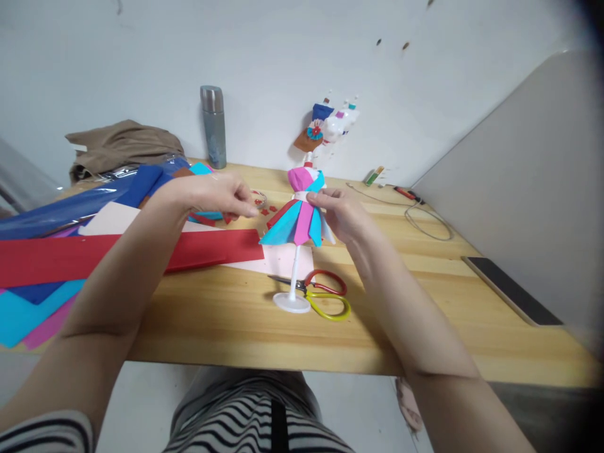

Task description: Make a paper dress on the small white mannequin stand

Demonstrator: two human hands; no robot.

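Observation:
A miniature dress form (295, 270) on a thin white stand is upright near the table's front. It wears a small paper dress (303, 217) in pink, turquoise, red and white, with a pale band at the waist. My right hand (343, 215) pinches the dress at the waist from the right, thumb on the band. Left of the dress, my left hand (221, 194) is apart from it with curled fingers pressed together; whatever is in them cannot be made out. Small red cut-outs (268, 211) lie between. Scissors (328, 292) with red and yellow handles rest behind the base.
Red sheet material (226, 245) lies under my left forearm, over pink and turquoise pieces (42, 311). A flask (214, 129), a folded brown cloth (125, 145) and small decorated figures (330, 123) stand along the back. At right are a cable (427, 233) and a phone (509, 289).

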